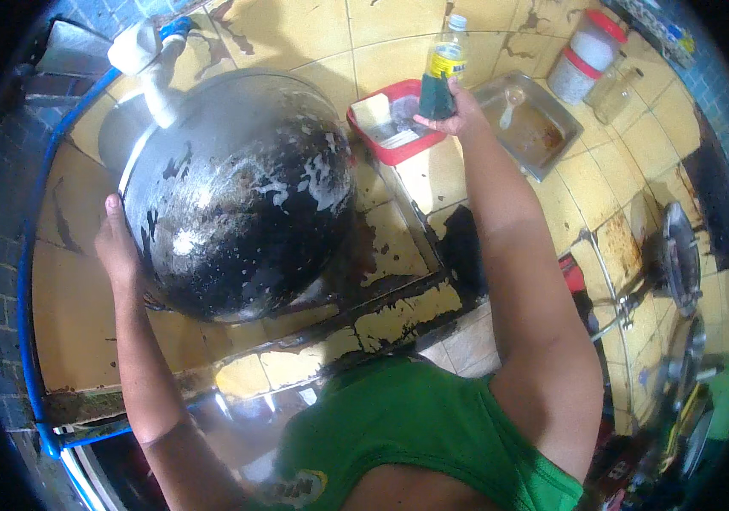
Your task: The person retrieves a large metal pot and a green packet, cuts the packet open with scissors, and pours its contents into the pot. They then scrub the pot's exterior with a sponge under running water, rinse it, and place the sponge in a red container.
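Note:
A large metal wok (pixel 243 191), blackened and wet, stands tilted on the tiled counter with its rounded underside towards me. Streaks of suds or bare metal mark its surface. My left hand (pixel 115 243) grips the wok's left rim, thumb on the near side and the other fingers mostly hidden. In my right hand (pixel 463 112) is a clear plastic bottle (pixel 444 70) with a white cap, a yellow label and dark green contents in its lower part. This bottle is upright by the right edge of a red plastic tub (pixel 396 150), which holds a pale block and scrubbing pads.
A white pipe with a tap (pixel 156 83) rises behind the wok, and a blue pipe (pixel 29 268) edges the counter. Right of the tub lie a steel tray (pixel 530 128) with a spoon, a red-lidded container (pixel 585 57) and a glass bottle (pixel 617 96). A burner (pixel 680 259) stands farther right.

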The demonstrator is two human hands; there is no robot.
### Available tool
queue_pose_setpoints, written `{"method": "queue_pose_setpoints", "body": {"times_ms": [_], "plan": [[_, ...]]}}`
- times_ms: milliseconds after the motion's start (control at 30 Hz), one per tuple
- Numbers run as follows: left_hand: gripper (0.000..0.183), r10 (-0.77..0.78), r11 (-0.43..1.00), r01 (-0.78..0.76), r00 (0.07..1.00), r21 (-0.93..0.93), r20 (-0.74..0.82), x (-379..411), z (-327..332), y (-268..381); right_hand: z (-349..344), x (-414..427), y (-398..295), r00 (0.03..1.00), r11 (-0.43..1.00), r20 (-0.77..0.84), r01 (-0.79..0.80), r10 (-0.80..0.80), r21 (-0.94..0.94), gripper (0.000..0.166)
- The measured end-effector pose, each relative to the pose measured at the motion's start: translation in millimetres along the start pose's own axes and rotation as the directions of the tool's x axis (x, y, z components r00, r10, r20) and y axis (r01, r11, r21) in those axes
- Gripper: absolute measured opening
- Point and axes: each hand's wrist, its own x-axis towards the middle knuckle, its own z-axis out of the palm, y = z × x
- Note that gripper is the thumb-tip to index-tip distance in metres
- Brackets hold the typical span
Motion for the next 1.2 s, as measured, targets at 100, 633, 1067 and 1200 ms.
{"method": "queue_pose_setpoints", "body": {"times_ms": [100, 633, 1067, 1200], "plan": [[0.063, -0.003, 1.000, 0.003, 1.000, -0.022, -0.002, 9.9, -3.2, -15.5, 1.4, 21.3, 5.7, 0.979, 0.997, 0.193, -0.069, 0.061, 0.034, 0.038], [0.066, 0.008, 1.000, -0.009, 0.999, -0.030, -0.048, -3.5, -1.9, 0.5, 38.7, 89.1, 91.4, 0.721, -0.299, 0.583, 0.501, -0.375, -0.812, 0.037], [0.066, -0.084, 0.995, 0.084, 0.996, -0.060, -0.013, 9.1, 6.2, -9.8, 5.9, 85.4, 32.2, 0.689, 0.076, 0.430, 0.573, -0.583, -0.816, 0.024], [0.062, -0.069, 0.997, 0.068, 0.997, -0.048, -0.017, 10.3, -1.1, -16.0, 17.3, 72.9, -4.0, 0.860, 0.036, 0.504, 0.508, -0.081, -0.861, 0.023]]}}
